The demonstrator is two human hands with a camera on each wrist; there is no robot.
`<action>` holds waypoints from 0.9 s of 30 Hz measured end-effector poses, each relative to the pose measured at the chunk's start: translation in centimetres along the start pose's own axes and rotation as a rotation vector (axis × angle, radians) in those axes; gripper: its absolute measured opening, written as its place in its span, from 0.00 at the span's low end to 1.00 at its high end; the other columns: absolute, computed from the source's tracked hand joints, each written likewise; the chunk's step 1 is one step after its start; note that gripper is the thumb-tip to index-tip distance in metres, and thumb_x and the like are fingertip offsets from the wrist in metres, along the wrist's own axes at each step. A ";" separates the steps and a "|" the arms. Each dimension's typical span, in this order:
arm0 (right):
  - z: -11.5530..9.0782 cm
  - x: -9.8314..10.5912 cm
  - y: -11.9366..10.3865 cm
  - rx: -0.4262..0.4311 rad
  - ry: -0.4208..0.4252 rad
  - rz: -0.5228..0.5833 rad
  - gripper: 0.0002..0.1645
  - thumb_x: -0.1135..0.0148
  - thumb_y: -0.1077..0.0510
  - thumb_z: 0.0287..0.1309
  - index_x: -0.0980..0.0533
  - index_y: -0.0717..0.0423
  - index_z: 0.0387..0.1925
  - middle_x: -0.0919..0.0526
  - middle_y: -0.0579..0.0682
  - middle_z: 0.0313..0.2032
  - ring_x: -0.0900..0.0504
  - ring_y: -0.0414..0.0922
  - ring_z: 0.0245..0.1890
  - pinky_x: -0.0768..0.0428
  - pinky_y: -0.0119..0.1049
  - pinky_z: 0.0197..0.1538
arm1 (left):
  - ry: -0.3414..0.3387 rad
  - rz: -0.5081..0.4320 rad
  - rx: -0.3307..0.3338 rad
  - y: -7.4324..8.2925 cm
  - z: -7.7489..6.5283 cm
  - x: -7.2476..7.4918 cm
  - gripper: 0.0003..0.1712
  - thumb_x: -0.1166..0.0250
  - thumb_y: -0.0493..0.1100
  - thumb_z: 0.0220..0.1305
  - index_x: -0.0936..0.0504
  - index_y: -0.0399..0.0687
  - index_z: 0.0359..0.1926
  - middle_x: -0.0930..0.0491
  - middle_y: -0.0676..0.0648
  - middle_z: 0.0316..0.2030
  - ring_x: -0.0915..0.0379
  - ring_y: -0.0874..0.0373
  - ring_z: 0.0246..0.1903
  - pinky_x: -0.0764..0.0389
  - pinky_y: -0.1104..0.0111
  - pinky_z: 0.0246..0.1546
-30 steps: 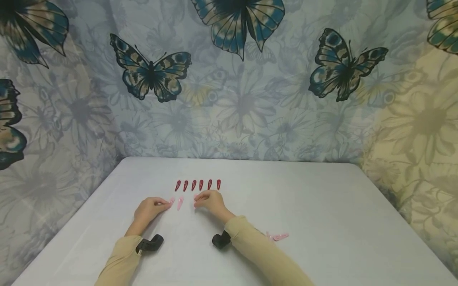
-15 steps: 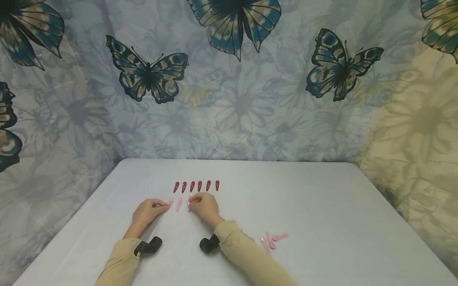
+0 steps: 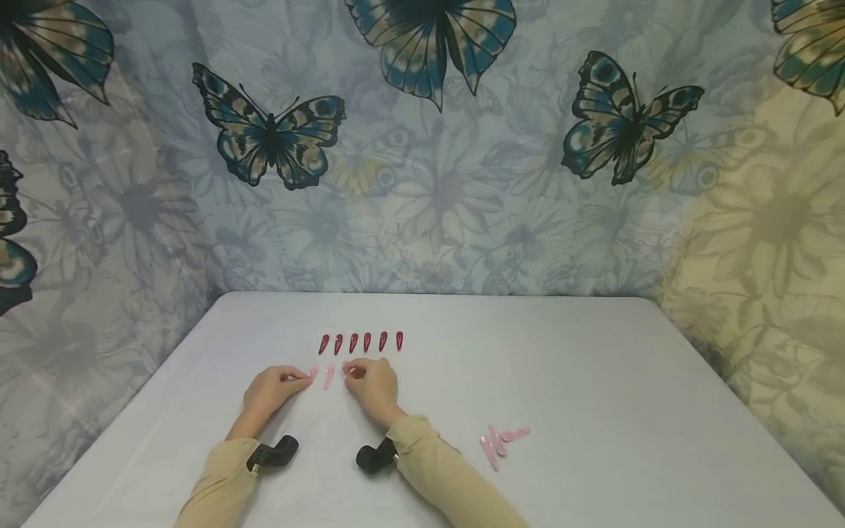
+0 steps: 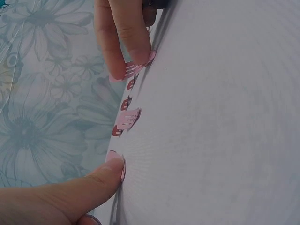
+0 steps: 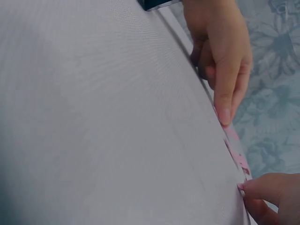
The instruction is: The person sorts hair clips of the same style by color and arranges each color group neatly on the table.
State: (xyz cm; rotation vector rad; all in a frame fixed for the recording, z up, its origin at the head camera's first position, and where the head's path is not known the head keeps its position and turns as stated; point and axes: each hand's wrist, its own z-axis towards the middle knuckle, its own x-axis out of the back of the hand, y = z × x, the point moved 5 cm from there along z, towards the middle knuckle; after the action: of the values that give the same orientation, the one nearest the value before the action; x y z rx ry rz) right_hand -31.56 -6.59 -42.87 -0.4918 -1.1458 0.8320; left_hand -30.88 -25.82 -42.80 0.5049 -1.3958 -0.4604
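Note:
On the white table, my left hand [image 3: 269,390] pinches a pink hair clip [image 3: 313,372] between thumb and fingers at the left end of a short pink row. Beside it lies a second pink hair clip [image 3: 328,377], untouched. My right hand [image 3: 375,389] pinches a third pink clip [image 4: 133,70] at the row's right end, its fingertips partly covering it. Seen from the left wrist, my left thumb [image 4: 101,180] lies on its clip. Just behind the pink row runs a line of several dark red hair clips [image 3: 367,342].
Several loose pink clips [image 3: 495,446] lie in a small pile to the right of my right forearm. Black wrist cameras [image 3: 273,452] are strapped at both sleeves. A butterfly-patterned cloth [image 3: 449,198] hangs behind the table's far edge.
My right hand has moved left with its pink clip, closer to the second one. The loose pile, partly hidden by the sleeve before, now shows fully. My left hand stays on its clip.

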 end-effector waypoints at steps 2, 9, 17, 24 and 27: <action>0.0 -0.3 -0.1 0.016 0.007 -0.017 0.09 0.34 0.61 0.39 0.17 0.47 0.28 0.26 0.35 0.19 0.35 0.38 0.24 0.38 0.32 0.29 | 0.008 -0.003 0.005 -0.1 0.0 0.1 0.12 0.32 0.49 0.49 0.15 0.46 0.30 0.29 0.53 0.20 0.40 0.58 0.21 0.39 0.67 0.21; 0.0 -0.6 -0.1 0.018 0.027 -0.040 0.09 0.33 0.59 0.36 0.16 0.46 0.26 0.28 0.33 0.18 0.36 0.38 0.24 0.39 0.34 0.31 | 0.001 -0.033 0.005 0.0 -0.1 0.0 0.12 0.32 0.48 0.49 0.15 0.44 0.30 0.32 0.53 0.17 0.41 0.58 0.19 0.40 0.67 0.20; -0.1 -0.6 -0.2 0.056 0.036 -0.046 0.08 0.30 0.57 0.35 0.17 0.48 0.25 0.23 0.35 0.22 0.35 0.38 0.25 0.38 0.34 0.31 | 0.004 -0.008 0.015 -0.2 0.1 -0.1 0.12 0.32 0.49 0.49 0.15 0.45 0.30 0.33 0.53 0.18 0.42 0.58 0.20 0.41 0.67 0.20; -0.2 -0.4 -0.2 0.072 0.071 -0.053 0.08 0.30 0.56 0.35 0.17 0.47 0.25 0.21 0.36 0.24 0.33 0.39 0.26 0.38 0.34 0.31 | 0.010 -0.018 0.007 -0.1 0.2 0.0 0.12 0.32 0.49 0.49 0.15 0.45 0.30 0.28 0.52 0.21 0.41 0.58 0.21 0.40 0.67 0.21; -0.2 -0.4 -0.1 0.078 0.076 -0.056 0.08 0.30 0.56 0.35 0.17 0.47 0.25 0.20 0.37 0.25 0.32 0.39 0.26 0.37 0.34 0.31 | 0.010 -0.012 0.014 -0.2 0.1 -0.1 0.12 0.32 0.49 0.49 0.15 0.45 0.30 0.28 0.52 0.21 0.41 0.58 0.21 0.40 0.67 0.21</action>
State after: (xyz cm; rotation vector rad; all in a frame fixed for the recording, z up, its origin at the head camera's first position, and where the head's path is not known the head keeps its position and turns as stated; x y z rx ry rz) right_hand -31.39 -6.99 -43.12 -0.4210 -1.0492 0.7999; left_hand -31.03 -25.91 -42.97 0.5270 -1.3880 -0.4578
